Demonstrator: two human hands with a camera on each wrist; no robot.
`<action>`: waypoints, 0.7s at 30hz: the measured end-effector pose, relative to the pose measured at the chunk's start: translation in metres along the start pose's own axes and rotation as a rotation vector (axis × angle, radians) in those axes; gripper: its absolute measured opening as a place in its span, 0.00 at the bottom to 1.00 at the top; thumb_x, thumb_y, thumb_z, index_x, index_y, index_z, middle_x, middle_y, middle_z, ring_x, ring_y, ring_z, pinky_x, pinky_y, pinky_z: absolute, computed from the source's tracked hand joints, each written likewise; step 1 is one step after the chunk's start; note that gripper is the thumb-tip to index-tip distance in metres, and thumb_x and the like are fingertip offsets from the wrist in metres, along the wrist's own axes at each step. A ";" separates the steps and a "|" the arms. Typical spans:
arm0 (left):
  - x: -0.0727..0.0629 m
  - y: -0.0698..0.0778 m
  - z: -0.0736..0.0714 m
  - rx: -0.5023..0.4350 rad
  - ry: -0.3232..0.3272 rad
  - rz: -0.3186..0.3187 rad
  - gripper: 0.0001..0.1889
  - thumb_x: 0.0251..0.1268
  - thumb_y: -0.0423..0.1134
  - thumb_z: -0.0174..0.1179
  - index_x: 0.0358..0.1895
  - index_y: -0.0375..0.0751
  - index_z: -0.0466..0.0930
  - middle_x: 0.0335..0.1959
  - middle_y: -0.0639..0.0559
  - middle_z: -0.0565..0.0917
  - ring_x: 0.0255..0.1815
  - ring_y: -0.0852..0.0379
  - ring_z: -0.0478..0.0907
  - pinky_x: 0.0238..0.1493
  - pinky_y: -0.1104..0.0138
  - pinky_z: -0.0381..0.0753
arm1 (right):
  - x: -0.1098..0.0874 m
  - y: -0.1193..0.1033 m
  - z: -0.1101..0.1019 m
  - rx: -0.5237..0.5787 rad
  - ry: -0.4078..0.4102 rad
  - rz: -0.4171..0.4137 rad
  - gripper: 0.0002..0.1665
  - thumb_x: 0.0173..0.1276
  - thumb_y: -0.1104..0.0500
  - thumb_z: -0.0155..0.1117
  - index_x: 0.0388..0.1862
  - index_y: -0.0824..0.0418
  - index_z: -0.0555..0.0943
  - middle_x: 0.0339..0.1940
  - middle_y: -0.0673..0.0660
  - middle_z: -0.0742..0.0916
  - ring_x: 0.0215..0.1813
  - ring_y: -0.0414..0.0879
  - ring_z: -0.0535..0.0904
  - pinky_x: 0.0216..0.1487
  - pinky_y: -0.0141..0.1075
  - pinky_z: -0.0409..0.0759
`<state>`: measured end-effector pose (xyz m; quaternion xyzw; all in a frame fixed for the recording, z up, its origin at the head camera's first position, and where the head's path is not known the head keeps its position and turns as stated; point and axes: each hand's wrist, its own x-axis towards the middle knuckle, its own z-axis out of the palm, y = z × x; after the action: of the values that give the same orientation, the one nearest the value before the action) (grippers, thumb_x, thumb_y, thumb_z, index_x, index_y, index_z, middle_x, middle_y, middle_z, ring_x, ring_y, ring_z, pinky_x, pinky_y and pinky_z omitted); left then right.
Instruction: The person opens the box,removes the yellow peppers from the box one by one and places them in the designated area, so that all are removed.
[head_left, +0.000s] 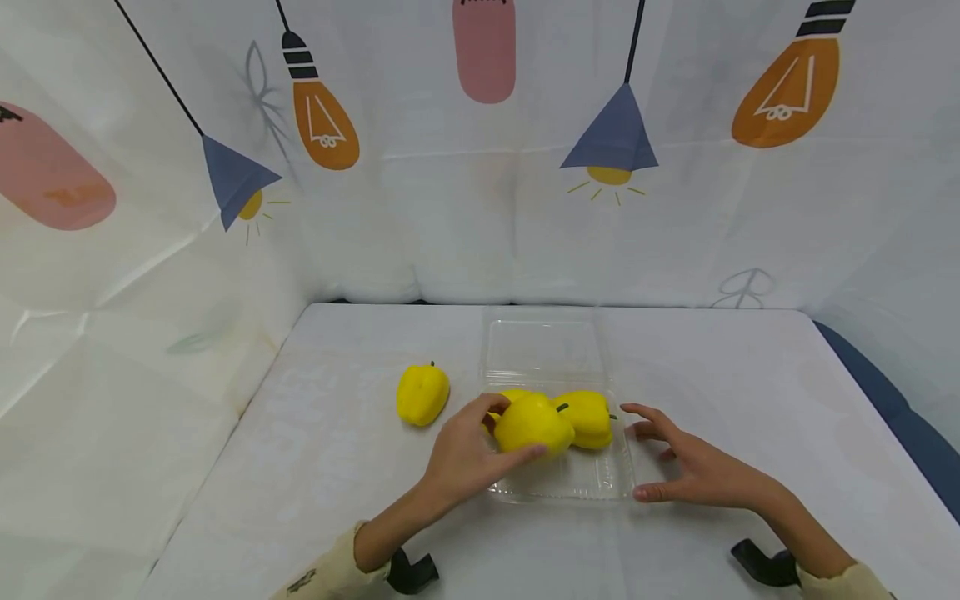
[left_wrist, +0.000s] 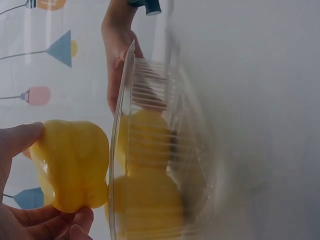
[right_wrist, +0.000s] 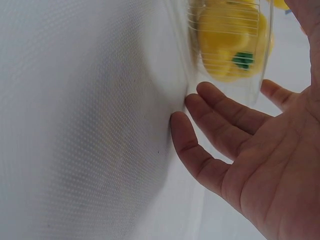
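In the head view my left hand (head_left: 467,450) grips a yellow bell pepper (head_left: 534,423) over a clear plastic clamshell box (head_left: 555,487). The left wrist view shows that held bell pepper (left_wrist: 72,165) between thumb and fingers, beside the box's clear wall. Inside the box lies another yellow pepper (head_left: 588,418), its green stem pointing right; a further one is mostly hidden behind the held pepper. My right hand (head_left: 697,467) is at the box's right side, fingers loosely bent, holding nothing. Its fingertips are close to the box wall in the right wrist view.
A single yellow bell pepper (head_left: 422,394) lies on the white table (head_left: 322,467), left of the box. The box's clear lid (head_left: 543,346) lies folded back toward the far edge. A patterned white curtain (head_left: 450,225) hangs behind the table.
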<state>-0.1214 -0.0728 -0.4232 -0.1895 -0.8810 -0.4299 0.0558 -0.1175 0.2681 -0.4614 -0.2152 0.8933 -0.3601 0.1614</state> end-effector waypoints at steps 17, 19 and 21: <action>0.000 -0.017 -0.028 0.041 0.140 -0.046 0.33 0.45 0.65 0.73 0.51 0.49 0.78 0.44 0.60 0.81 0.35 0.59 0.74 0.33 0.67 0.76 | 0.000 -0.001 0.000 -0.007 0.003 0.000 0.62 0.55 0.42 0.77 0.79 0.48 0.48 0.66 0.60 0.75 0.65 0.58 0.72 0.51 0.42 0.79; -0.001 -0.020 -0.030 0.049 0.155 -0.038 0.33 0.45 0.65 0.73 0.51 0.48 0.78 0.43 0.60 0.81 0.35 0.59 0.74 0.33 0.65 0.77 | 0.000 -0.002 0.000 -0.008 0.005 0.005 0.62 0.55 0.42 0.77 0.79 0.47 0.48 0.66 0.60 0.75 0.65 0.58 0.72 0.51 0.42 0.79; -0.001 -0.023 -0.032 0.051 0.171 -0.036 0.33 0.46 0.64 0.73 0.51 0.47 0.78 0.43 0.60 0.80 0.36 0.59 0.74 0.34 0.63 0.77 | 0.000 -0.002 0.000 -0.009 0.005 0.007 0.62 0.55 0.42 0.77 0.79 0.47 0.48 0.66 0.60 0.75 0.65 0.58 0.72 0.51 0.42 0.79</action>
<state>-0.1310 -0.1107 -0.4205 -0.1350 -0.8870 -0.4227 0.1278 -0.1170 0.2664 -0.4601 -0.2117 0.8960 -0.3564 0.1593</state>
